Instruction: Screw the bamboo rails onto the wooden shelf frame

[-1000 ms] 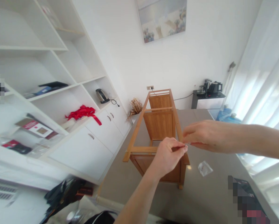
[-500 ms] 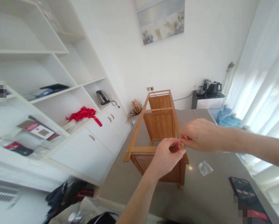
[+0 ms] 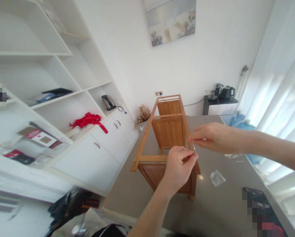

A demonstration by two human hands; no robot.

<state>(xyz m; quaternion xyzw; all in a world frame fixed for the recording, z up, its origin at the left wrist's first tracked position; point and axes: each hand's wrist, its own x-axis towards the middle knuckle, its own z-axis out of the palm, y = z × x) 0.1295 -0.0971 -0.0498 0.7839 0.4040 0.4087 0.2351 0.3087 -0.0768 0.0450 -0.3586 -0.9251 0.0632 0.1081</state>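
A wooden frame [image 3: 147, 131] with slatted-looking brown panels stands on the grey table [image 3: 211, 210]. My left hand [image 3: 178, 166] is closed in a pinch over its near right corner. A tiny whitish piece [image 3: 194, 148] shows at those fingertips, too small to name. Just above and to the right, my right hand [image 3: 209, 136] has its fingers pressed together beside the right rail [image 3: 185, 126]. Whatever the right fingers hold, if anything, is hidden. A small clear plastic bag [image 3: 217, 178] lies on the table to the right of the frame.
Small pale pieces [image 3: 233, 156] lie on the table past my right wrist. A phone [image 3: 261, 204] rests near the right edge. White shelves and cabinets [image 3: 88, 158] line the left side. Blue water bottles [image 3: 245, 125] stand by the curtain.
My right hand has lifted slightly up and away from my left, opening a small gap in which the whitish piece shows. My left hand and the frame have barely moved.
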